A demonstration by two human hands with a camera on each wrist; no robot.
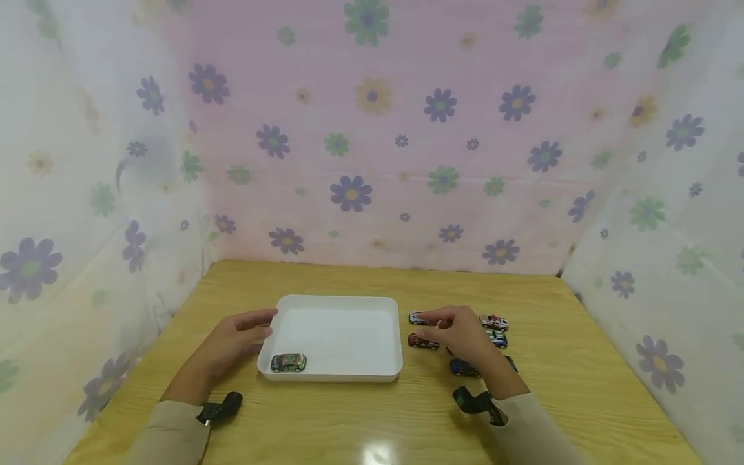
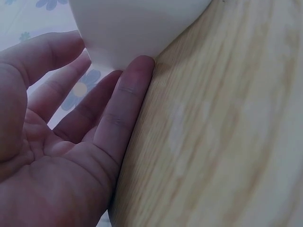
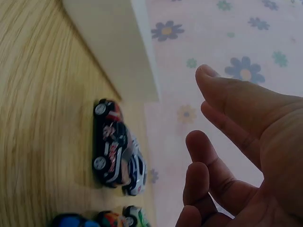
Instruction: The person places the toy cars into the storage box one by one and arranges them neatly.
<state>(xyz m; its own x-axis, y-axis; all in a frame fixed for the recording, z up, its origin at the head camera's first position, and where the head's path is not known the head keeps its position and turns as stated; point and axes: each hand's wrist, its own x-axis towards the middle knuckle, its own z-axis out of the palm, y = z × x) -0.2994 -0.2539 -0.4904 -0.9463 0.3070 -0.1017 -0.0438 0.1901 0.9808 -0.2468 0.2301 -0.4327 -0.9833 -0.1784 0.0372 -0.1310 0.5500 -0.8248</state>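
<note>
A white rectangular tray [image 1: 343, 336] lies on the wooden table, with a dark patterned toy car [image 1: 288, 363] in its near left corner. My left hand [image 1: 231, 342] touches the tray's left side with extended fingers; the left wrist view shows fingertips [image 2: 140, 66] against the tray's outer wall [image 2: 137, 28]. Over the toy cars right of the tray hovers my right hand [image 1: 462, 332], fingers apart and holding nothing. Nearest to it are a black and red toy car [image 1: 423, 341] and a white and blue toy car [image 1: 416, 318], partly covered by the hand in the head view.
Right of my right hand stand a white and red toy car [image 1: 494, 322] and a white, green and blue one [image 1: 498, 338]. A dark blue car [image 1: 464, 367] sits nearer me. Flower-patterned cloth [image 1: 372, 148] encloses the back and sides of the table [image 1: 325, 420].
</note>
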